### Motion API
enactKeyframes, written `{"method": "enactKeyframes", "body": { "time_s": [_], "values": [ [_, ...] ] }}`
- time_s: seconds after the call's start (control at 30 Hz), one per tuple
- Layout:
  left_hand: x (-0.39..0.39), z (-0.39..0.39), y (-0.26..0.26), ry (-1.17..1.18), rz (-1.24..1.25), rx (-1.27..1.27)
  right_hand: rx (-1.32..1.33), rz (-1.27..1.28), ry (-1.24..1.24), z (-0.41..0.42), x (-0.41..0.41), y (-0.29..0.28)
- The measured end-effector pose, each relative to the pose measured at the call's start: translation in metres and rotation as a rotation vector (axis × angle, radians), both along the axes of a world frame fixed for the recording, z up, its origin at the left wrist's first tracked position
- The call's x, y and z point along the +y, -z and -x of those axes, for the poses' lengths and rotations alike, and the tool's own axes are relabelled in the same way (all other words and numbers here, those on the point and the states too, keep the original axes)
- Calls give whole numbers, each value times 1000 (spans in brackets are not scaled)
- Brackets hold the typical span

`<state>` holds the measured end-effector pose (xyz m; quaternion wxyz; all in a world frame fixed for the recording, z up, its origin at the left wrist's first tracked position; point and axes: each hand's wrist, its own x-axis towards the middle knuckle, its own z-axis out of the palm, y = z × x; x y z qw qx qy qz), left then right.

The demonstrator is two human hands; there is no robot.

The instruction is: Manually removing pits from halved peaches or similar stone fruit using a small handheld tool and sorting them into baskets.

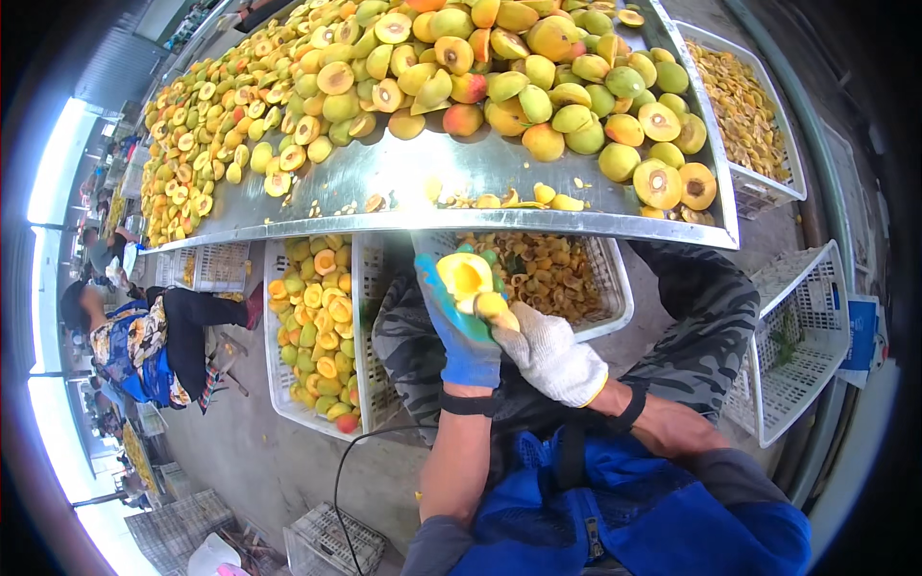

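My left hand [457, 317], in a blue and green coated glove, holds a halved yellow fruit [464, 275] with its hollow side up. Close against it is my right hand [551, 353], in a white knitted glove. Its fingers are closed around something by a smaller yellow piece [493, 306]; whether this is a tool or fruit flesh I cannot tell. Both hands are over my lap, just below the near edge of a metal table [504, 219]. Halved and whole yellow-green fruits [432, 54] are heaped on the table.
A white crate [619, 306] under the table edge holds fruit scraps. Left of it, another crate [274, 360] holds fruit halves. A tilted crate [799, 345] stands at right, below a scrap-filled crate [763, 180]. A seated person [144, 345] is at far left. A black cable [338, 489] curves near my left arm.
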<state>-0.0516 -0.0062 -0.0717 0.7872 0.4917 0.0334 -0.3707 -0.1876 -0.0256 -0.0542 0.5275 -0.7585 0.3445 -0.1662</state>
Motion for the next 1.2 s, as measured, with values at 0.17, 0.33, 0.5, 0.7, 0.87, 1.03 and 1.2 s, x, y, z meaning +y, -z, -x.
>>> {"method": "enactKeyframes", "body": {
  "time_s": [0.17,0.33,0.5,0.7,0.87,1.03,1.2],
  "values": [
    [15,-52,-32,1,105,3,65,-118,137,40,-12,43],
    [85,-137,-32,-195,-371,-901,444,84,-147,48,-67,61],
    [89,-148,-75,-52,-597,-1127,517,-27,-148,49,-80,72],
    [-32,-97,-78,569,-364,-1105,382,169,-51,66,-70,63],
    [-107,-65,-58,567,-290,-1184,553,567,-230,115,-116,60],
    [-122,-69,-51,466,-253,-1097,546,302,-181,123,-114,49],
    [-128,-82,-49,476,-304,-1073,749,304,-288,135,-125,48]
  ]
}}
